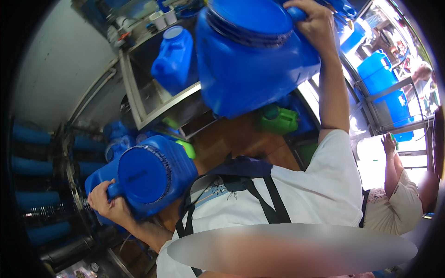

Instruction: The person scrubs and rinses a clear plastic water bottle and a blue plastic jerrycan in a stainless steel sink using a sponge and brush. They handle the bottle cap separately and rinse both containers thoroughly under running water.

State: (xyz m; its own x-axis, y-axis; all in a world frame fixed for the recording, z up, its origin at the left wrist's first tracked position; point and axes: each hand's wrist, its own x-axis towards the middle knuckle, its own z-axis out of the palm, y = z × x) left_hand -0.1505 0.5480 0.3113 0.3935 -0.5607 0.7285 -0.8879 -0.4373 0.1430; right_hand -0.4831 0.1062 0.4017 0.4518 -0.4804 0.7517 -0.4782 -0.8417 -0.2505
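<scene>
My left hand (111,205) grips the moulded handle of a blue plastic water container (180,166) with a wide round blue lid (143,174). It hangs low on my left side. Farther forward, my right hand (313,24) is closed around the handle of a second, larger-looking blue water container (257,73), also capped with a wide lid. That one is raised beside the metal-framed sink. A smaller upright blue jug (174,55) with a pale cap stands in the sink (143,104). The fingers of both hands partly hide the handles.
A green jug (278,120) stands on the brown tiled floor (222,135). Several blue jugs (120,144) crowd under the sink. Blue cylinders (33,166) line a rack at left. On the right, a co-worker's hand (388,143) touches a white container (372,147) near stacked blue containers (377,73).
</scene>
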